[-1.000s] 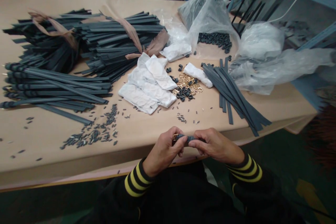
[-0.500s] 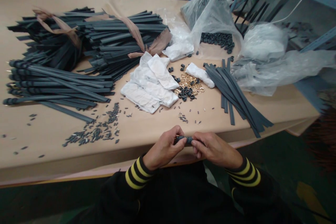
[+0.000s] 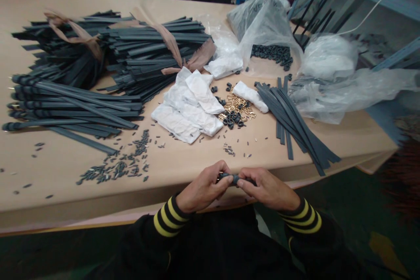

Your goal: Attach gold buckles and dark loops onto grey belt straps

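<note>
Both hands meet over the table's front edge, pinching one dark strap piece [image 3: 235,179] between them. My left hand [image 3: 207,187] is closed on its left end, where a bit of gold metal shows. My right hand [image 3: 267,187] is closed on the right end, thumb beside the left thumb. Just beyond the hands lie small grey pieces [image 3: 229,149], and behind those a pile of gold buckles [image 3: 241,106] with black loops [image 3: 233,119]. Loose grey straps [image 3: 292,118] fan out to the right of the buckles.
Tied bundles of dark straps [image 3: 151,48] fill the back left, with buckled straps [image 3: 75,105] in front. Many small grey pieces [image 3: 118,168] are scattered front left. White packets [image 3: 190,109] lie mid-table. An open plastic bag [image 3: 262,17] holds black loops. A person stands behind the table.
My right thumb and fingers have shifted slightly left along the strap piece, closer to my left thumb. The view has moved slightly.
</note>
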A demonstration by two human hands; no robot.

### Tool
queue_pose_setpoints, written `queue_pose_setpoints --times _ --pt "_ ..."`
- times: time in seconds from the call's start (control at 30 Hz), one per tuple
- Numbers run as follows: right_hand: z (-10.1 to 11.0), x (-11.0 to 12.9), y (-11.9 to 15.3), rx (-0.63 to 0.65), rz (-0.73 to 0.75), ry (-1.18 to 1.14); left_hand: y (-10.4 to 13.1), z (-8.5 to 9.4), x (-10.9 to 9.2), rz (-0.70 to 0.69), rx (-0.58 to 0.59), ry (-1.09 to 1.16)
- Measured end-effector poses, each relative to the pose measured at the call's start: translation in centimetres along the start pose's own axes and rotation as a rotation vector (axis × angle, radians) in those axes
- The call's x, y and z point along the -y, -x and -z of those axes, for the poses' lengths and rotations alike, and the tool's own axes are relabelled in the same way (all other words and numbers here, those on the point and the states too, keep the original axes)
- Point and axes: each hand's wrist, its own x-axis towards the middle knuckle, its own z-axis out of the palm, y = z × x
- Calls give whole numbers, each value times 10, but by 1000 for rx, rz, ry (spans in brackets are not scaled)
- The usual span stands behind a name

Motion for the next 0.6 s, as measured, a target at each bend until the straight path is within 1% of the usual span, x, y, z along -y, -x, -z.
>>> queue_pose_setpoints --times 0.1,0.17,0.23,0.33,0.37,0.43,0.47,0.5,0.6 --pt "0 -5 -4 -11 14 -68 2 -2 3 -4 70 172" --pt "1 -7 -6 8 20 -100 3 -3 3 -16 75 204" --pt "2 -7 -6 56 23 -87 5 -3 3 -37 74 137" --pt "0 -9 0 154 30 -63 7 -2 1 -143 83 -67" --pt "-2 -12 2 160 35 -69 7 -2 2 -180 90 -124" --pt "-7 -20 2 81 50 -82 5 -1 4 -208 97 -180" --pt "-10 -24 0 50 53 -97 3 -1 6 -196 101 -177" --pt "-13 -27 -4 63 58 -121 1 -1 9 -169 107 -158" --pt "-19 -25 -18 147 54 -186 -2 2 12 -75 90 -80"
